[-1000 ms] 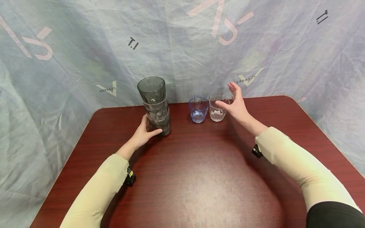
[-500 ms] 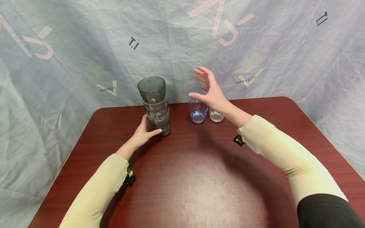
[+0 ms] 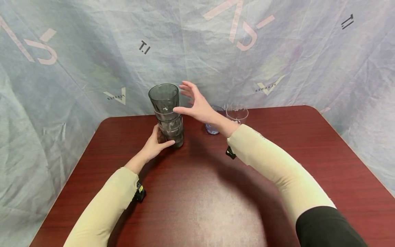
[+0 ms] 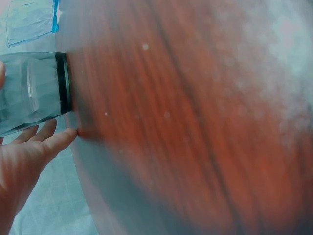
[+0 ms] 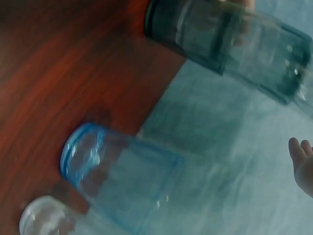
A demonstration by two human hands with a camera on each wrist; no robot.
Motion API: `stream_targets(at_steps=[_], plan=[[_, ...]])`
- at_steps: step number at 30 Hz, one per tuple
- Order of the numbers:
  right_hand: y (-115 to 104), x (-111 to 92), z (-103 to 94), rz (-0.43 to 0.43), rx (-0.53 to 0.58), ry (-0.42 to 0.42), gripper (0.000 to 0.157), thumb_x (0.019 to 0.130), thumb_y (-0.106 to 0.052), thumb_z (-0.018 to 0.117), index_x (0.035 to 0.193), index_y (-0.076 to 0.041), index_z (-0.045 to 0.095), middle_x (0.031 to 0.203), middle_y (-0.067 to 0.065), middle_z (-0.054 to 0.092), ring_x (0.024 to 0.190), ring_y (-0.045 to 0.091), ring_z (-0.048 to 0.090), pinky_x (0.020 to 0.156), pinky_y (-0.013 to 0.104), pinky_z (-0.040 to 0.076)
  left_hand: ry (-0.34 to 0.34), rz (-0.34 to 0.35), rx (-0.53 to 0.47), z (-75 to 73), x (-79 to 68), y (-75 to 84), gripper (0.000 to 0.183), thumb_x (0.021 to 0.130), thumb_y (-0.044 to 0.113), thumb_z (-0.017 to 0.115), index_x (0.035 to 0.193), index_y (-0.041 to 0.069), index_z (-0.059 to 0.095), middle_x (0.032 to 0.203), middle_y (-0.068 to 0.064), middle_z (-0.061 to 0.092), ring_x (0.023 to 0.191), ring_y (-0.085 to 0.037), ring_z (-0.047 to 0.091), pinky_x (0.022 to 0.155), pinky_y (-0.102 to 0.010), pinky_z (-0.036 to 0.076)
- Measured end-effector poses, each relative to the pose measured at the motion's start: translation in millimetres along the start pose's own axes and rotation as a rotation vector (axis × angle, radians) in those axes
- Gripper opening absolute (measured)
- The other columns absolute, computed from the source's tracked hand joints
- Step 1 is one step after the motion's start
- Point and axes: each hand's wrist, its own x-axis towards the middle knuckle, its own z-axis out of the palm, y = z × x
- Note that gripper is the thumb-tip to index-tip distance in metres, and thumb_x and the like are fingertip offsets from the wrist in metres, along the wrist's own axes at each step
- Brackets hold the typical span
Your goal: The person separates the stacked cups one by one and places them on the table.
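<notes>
gripping the lower part of a tall stack of see-through smoky-grey tumblers (image 3: 168, 116) on the reddish wooden table (image 3: 197, 192), the left hand (image 3: 152, 145) likely steadies it while the right hand (image 3: 199, 106), spread and empty, hovers beside its top.

Near the table's (image 3: 200, 192) far edge in the head view, can see only parts of the blue glass (image 3: 212, 129) and the clear glass (image 3: 240, 117) behind the right hand (image 3: 199, 107) and wrist (image 3: 226, 126), and cannot tell touching from apart between that hand and the grey stack (image 3: 166, 116). There, cannot follow the fingers of the left hand (image 3: 153, 145) behind the stack, nor the table to its near edge; in the right wrist view, cannot see the stack's cut-off top.
</notes>
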Motion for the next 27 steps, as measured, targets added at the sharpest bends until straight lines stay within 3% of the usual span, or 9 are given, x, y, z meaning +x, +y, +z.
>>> stream_targets(at_steps=[5, 12, 18, 27], plan=[[3.5, 3.1, 18.0, 0.043, 0.010, 0.008, 0.088, 0.085, -0.010, 0.075, 0.152, -0.009, 0.018, 0.151, 0.010, 0.033, 0.134, 0.016, 0.038, 0.103, 0.034, 0.038, -0.004, 0.014, -0.001, -0.6, 0.8, 0.5, 0.089, 0.089, 0.004, 0.071, 0.152, 0.007, 0.008, 0.148, -0.028, 0.032, 0.132, -0.042, 0.038, 0.107, -0.052, 0.032], [3.6, 6.4, 33.1, 0.033, 0.010, 0.060, 0.086, 0.084, -0.011, 0.076, 0.150, -0.009, 0.021, 0.144, 0.008, 0.042, 0.131, 0.014, 0.040, 0.096, 0.031, 0.042, -0.002, 0.017, 0.005, -1.4, -0.4, 1.4, 0.089, 0.089, 0.005, 0.071, 0.152, 0.006, 0.008, 0.148, -0.028, 0.031, 0.133, -0.042, 0.037, 0.107, -0.053, 0.031], [3.9, 10.2, 38.6, 0.071, 0.003, 0.042, 0.087, 0.086, -0.017, 0.076, 0.152, -0.014, 0.021, 0.143, 0.003, 0.046, 0.131, 0.009, 0.038, 0.087, 0.030, 0.045, -0.010, -0.005, 0.009, -2.7, -3.4, 1.2, 0.089, 0.090, 0.006, 0.070, 0.153, 0.006, 0.007, 0.150, -0.026, 0.028, 0.135, -0.041, 0.035, 0.108, -0.053, 0.030], [7.8, 14.2, 36.1, 0.063, 0.019, 0.033, 0.086, 0.085, -0.013, 0.076, 0.152, -0.013, 0.023, 0.143, 0.008, 0.047, 0.132, 0.018, 0.037, 0.095, 0.032, 0.040, -0.010, -0.007, 0.014, -1.5, -0.3, 1.6, 0.089, 0.090, 0.005, 0.070, 0.153, 0.007, 0.008, 0.149, -0.027, 0.030, 0.134, -0.041, 0.036, 0.108, -0.052, 0.031]])
